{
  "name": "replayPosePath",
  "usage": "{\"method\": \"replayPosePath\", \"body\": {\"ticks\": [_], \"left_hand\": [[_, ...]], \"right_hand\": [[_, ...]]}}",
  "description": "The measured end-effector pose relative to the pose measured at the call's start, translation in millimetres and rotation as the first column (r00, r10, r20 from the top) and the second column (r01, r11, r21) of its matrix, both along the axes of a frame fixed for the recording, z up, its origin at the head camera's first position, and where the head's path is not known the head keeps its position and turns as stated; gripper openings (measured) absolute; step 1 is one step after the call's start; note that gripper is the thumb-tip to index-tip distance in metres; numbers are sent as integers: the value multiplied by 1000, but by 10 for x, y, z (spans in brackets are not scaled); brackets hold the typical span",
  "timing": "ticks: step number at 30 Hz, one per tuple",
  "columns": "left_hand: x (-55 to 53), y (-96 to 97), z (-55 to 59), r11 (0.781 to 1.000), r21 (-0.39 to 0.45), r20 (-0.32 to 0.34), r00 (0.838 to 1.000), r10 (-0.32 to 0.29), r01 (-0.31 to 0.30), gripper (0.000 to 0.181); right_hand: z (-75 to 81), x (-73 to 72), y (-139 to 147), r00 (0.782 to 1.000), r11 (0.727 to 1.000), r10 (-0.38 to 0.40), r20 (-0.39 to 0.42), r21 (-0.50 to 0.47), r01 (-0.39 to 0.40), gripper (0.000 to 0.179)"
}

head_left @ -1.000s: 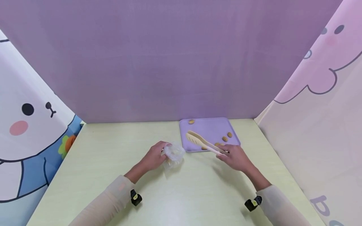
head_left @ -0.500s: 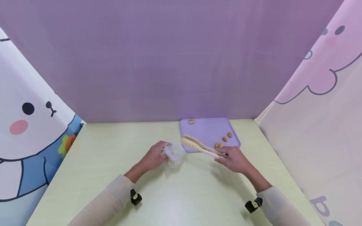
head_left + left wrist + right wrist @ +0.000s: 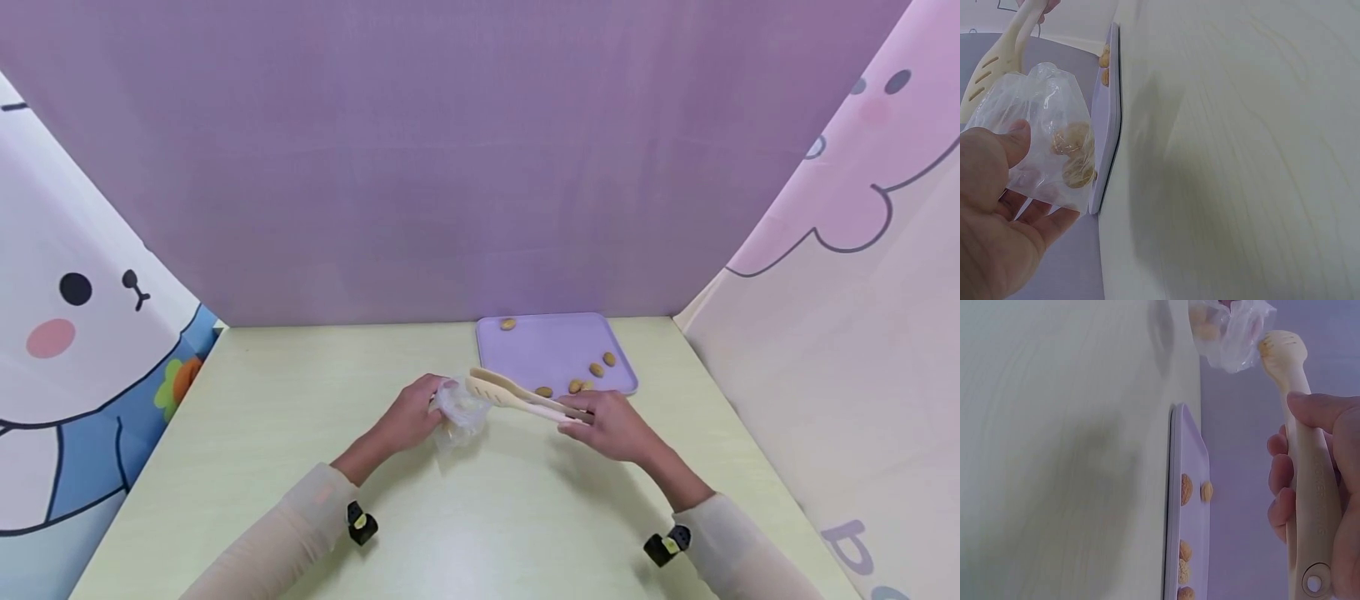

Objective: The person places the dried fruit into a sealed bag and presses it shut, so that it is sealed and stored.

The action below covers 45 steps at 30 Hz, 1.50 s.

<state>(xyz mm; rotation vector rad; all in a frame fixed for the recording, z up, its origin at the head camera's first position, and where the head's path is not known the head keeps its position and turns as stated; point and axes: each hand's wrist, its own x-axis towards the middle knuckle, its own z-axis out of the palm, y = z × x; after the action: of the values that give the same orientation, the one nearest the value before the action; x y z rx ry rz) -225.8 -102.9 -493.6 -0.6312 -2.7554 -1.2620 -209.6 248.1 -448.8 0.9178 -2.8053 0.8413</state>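
Observation:
My left hand (image 3: 408, 414) holds a clear plastic bag (image 3: 462, 408) above the table, thumb on one side and fingers beneath. Walnuts (image 3: 1077, 156) show through the bag's lower part in the left wrist view. My right hand (image 3: 611, 425) grips a pair of cream tongs (image 3: 1313, 487) by the handles. The slotted tips are at the bag's mouth, and a brown bit of what looks like a walnut (image 3: 1264, 348) shows between them. On a purple tray (image 3: 540, 337) lie several more walnuts (image 3: 596, 369), mostly towards its near right side.
The tray stands at the back of the pale table (image 3: 337, 358), against a purple backdrop (image 3: 450, 167). Printed cloth walls (image 3: 862, 350) rise on both sides. Each wrist carries a small black camera (image 3: 362, 525).
The tongs in my right hand have moved left and slightly nearer, from over the tray to the bag. A walnut at the tray's near edge now shows. My left hand has stayed put.

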Motion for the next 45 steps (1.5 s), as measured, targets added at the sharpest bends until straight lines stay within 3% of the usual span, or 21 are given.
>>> {"method": "replayPosePath", "body": {"ticks": [7, 16, 25, 31, 45], "left_hand": [[11, 7, 18, 1000, 2, 1, 1000, 7, -7, 40], [18, 32, 22, 1000, -2, -17, 1000, 21, -21, 41], [34, 19, 39, 1000, 16, 31, 999, 21, -21, 41], [35, 12, 41, 1000, 15, 47, 999, 17, -18, 40], [55, -17, 43, 999, 21, 48, 999, 26, -27, 41]], "right_hand": [[-11, 3, -41, 1000, 1000, 3, -17, 9, -3, 35], [-14, -3, -108, 999, 1000, -2, 34, 9, 1, 37], [1, -30, -94, 999, 999, -37, 20, -6, 37, 41], [6, -120, -75, 998, 998, -66, -20, -5, 66, 29], [-120, -361, 7, 972, 973, -218, -91, 51, 223, 31]]}}
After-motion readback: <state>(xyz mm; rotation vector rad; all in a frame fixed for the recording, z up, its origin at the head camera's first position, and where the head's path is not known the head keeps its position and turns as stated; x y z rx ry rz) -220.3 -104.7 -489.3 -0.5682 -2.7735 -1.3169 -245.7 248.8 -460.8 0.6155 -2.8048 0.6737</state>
